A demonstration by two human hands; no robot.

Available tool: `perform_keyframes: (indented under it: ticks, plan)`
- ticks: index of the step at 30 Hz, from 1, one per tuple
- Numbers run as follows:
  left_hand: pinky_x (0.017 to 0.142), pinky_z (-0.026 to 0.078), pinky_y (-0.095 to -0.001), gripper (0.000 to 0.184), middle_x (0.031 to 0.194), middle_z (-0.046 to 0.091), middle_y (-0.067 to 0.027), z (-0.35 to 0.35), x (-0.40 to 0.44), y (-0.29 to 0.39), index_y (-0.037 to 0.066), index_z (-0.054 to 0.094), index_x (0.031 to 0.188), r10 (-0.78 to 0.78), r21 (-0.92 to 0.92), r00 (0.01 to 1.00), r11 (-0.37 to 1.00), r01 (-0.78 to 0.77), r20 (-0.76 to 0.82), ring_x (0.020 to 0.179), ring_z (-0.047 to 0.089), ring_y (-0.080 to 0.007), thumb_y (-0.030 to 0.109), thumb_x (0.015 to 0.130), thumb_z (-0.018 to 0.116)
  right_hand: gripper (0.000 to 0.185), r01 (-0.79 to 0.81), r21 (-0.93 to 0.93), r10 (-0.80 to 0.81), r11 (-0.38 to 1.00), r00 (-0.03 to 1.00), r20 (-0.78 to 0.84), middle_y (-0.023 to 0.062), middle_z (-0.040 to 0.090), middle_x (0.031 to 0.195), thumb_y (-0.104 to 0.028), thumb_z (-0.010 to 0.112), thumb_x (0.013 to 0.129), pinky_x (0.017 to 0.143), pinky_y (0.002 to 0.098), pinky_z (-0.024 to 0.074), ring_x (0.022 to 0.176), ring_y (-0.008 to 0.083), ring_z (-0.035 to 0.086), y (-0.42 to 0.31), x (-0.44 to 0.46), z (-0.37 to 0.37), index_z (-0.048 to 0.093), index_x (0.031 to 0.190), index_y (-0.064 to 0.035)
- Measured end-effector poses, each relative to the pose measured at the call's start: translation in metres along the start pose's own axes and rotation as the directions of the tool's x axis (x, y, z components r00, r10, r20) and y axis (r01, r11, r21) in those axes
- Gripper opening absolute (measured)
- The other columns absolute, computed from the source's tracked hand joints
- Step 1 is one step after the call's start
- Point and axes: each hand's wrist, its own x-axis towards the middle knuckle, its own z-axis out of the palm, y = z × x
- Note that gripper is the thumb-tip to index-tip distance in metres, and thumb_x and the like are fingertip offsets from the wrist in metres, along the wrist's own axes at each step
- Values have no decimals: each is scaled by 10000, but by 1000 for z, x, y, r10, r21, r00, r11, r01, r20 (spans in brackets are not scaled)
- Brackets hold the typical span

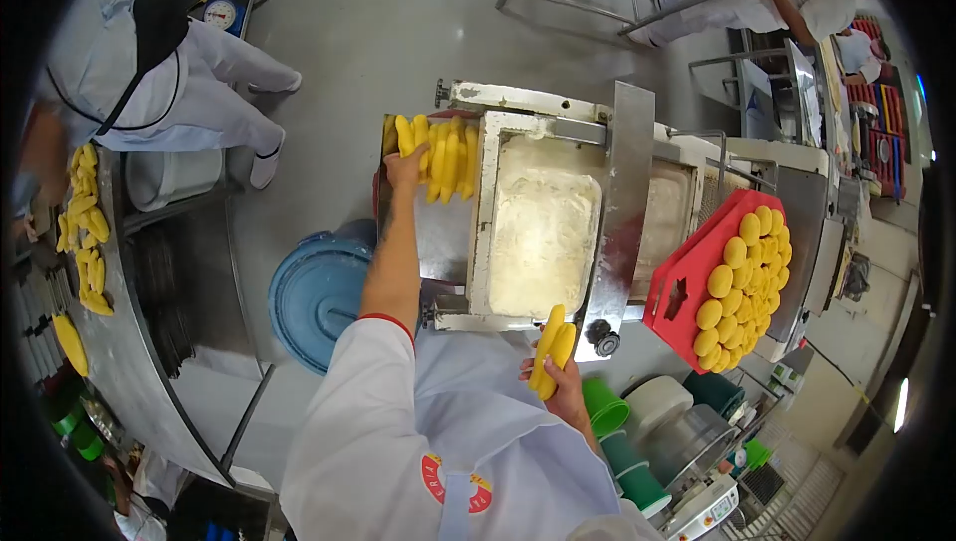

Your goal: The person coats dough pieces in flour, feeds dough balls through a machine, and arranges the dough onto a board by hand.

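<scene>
My left hand (404, 169) reaches to the far left end of the machine, its fingers closed round a long yellow dough roll (420, 133) at the left of a row. More yellow dough rolls (453, 161) lie side by side there on a metal plate (445, 237). My right hand (564, 388) is close to my body, wrapped round two yellow dough rolls (554, 347) held upright together. Between the hands is the machine's open bed (546, 242), dusted with pale flour.
A red tray (679, 307) piled with round yellow dough pieces (742, 287) rests on the machine's right part. A lidded blue bin (321, 287) stands left of me. On the left, a metal table (149, 342) carries more rolls beside a co-worker (189, 63). Green buckets (603, 405) stand at lower right.
</scene>
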Motion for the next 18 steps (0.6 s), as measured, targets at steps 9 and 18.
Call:
perform_keyframes:
  ticks: [9, 18]
  plan:
    - [627, 589, -353, 508, 996, 673, -90, -34, -65, 41, 26, 582, 1204, -1, -218, 965, 974, 59, 261, 800, 682, -209, 121, 753, 796, 409, -134, -162, 113, 978, 984, -136, 123, 578, 1126, -119, 654, 915, 850, 468, 567, 1004, 279, 645, -22, -19, 1, 477, 1263, 1]
    - [593, 605, -393, 600, 994, 662, -123, -114, -137, 25, 34, 502, 1258, 107, -24, 969, 994, -104, 224, 814, 688, -234, 80, 728, 780, 481, 69, -410, -93, 909, 995, -39, 101, 600, 1091, -119, 671, 874, 749, 371, 564, 931, 218, 649, -34, -5, -60, 473, 1299, -16]
